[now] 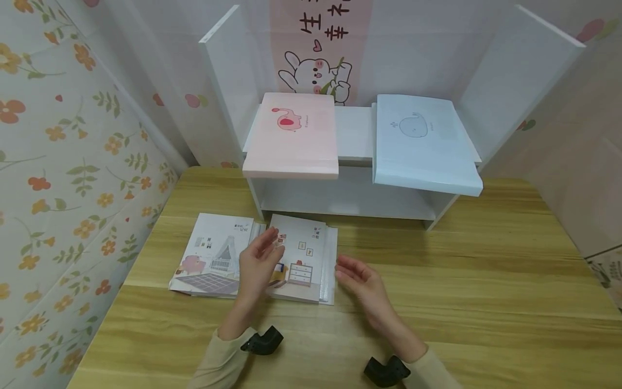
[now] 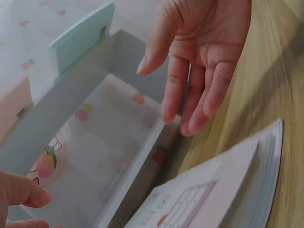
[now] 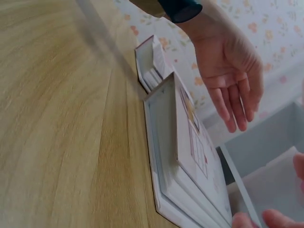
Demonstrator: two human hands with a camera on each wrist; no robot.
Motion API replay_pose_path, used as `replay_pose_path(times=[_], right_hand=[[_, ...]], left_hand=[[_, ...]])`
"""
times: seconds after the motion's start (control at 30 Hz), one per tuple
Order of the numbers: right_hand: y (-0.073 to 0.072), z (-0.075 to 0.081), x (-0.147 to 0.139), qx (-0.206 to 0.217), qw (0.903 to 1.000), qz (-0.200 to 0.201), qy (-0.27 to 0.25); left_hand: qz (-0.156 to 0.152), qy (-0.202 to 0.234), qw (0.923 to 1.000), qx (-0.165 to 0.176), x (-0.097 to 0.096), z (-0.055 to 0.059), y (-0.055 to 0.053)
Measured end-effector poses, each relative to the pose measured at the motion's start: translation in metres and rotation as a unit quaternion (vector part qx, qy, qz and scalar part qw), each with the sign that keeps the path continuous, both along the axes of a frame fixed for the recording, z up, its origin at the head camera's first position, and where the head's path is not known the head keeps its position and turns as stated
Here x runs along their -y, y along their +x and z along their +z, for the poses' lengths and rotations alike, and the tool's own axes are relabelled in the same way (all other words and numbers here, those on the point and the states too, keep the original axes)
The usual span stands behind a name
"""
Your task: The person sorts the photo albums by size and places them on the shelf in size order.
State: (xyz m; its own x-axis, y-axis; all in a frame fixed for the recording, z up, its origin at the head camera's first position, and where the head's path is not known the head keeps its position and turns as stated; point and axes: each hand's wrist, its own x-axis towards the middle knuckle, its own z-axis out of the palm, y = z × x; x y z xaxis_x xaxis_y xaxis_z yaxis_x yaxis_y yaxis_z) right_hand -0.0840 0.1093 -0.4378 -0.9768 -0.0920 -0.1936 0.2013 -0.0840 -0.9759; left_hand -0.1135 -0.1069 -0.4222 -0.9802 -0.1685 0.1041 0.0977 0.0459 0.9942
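Note:
Over the near book pair, my left hand (image 1: 258, 263) hovers with its fingers loosely bent and nothing in them. Below it lies a white book (image 1: 303, 254) with a printed dresser on its cover. To that book's right, my right hand (image 1: 365, 286) is held above the table, palm turned inward, also holding nothing. The right wrist view shows the left hand (image 3: 230, 71) apart from the book's cover. In the left wrist view the right hand (image 2: 204, 61) has its fingers extended. A second white book (image 1: 214, 254), with a tent drawing, lies at the left.
A white shelf unit (image 1: 350, 189) stands at the back of the wooden table (image 1: 486, 270). On its upper board lie a pink book (image 1: 296, 146) and a light blue book (image 1: 423, 156), both jutting over the front edge. Upright side panels (image 1: 525, 81) flank them. Floral cloth (image 1: 63, 162) hangs at left.

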Motion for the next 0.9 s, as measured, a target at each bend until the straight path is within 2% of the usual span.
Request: replay_pose_path(times=[0.2, 0.4, 0.5, 0.9], right_hand=[[0.000, -0.001, 0.001, 0.014, 0.9998, 0.000, 0.011], [-0.002, -0.004, 0.002, 0.040, 0.9990, 0.008, 0.016], [-0.003, -0.006, 0.003, 0.055, 0.9984, 0.012, 0.005], [-0.010, -0.008, -0.002, 0.093, 0.9945, 0.006, -0.047]], left_hand=[[0.019, -0.047, 0.9984, 0.024, 0.009, -0.004, 0.000], [0.004, -0.099, 0.9936, 0.055, 0.017, -0.009, 0.004], [-0.001, -0.110, 0.9916, 0.067, 0.019, -0.011, 0.006], [-0.020, -0.123, 0.9800, 0.155, 0.023, -0.013, 0.006]])
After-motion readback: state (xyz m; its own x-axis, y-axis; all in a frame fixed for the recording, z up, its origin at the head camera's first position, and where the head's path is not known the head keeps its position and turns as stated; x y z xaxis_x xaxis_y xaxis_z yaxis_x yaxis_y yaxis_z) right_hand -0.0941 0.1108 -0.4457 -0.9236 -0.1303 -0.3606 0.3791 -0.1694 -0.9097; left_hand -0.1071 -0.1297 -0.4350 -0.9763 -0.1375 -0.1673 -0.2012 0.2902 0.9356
